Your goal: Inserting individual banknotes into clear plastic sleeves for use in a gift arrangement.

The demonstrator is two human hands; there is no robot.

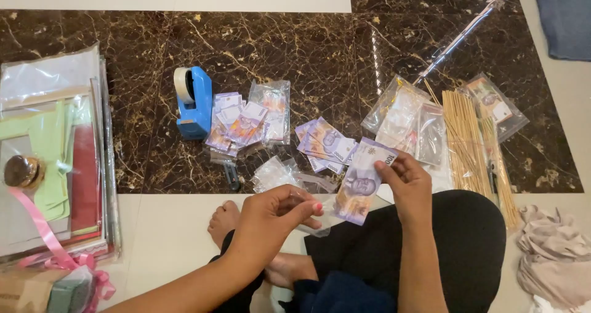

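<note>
Head view looks down on you seated on the floor [184,233], both hands raised over your lap. Your right hand [407,186] pinches a purple banknote [362,183] by its upper right corner, thumb in front and fingers behind, so the note hangs down and leftward. Your left hand [271,217] is closed in a light pinch on a small clear plastic sleeve [320,217], which sits just below and touching the note's lower end.

Judge the note as very light, thin and limp: held by one corner it will droop and twist, so a grip along a short edge with thumb and two fingers should keep it flatter. The sleeve looks lighter still, slick and floppy; its mouth will likely cling shut, and a pinch on one layer near the opening seems the best hold. Neither is fragile, though the paper can crease.

On the dark marble tile ahead lie a loose pile of banknotes [323,143], a second pile [237,122] beside a blue tape dispenser [194,103], more clear sleeves [406,119], and a bundle of thin wooden sticks [468,140]. A stack of wrapped coloured paper [55,146] sits well apart to your left.
</note>
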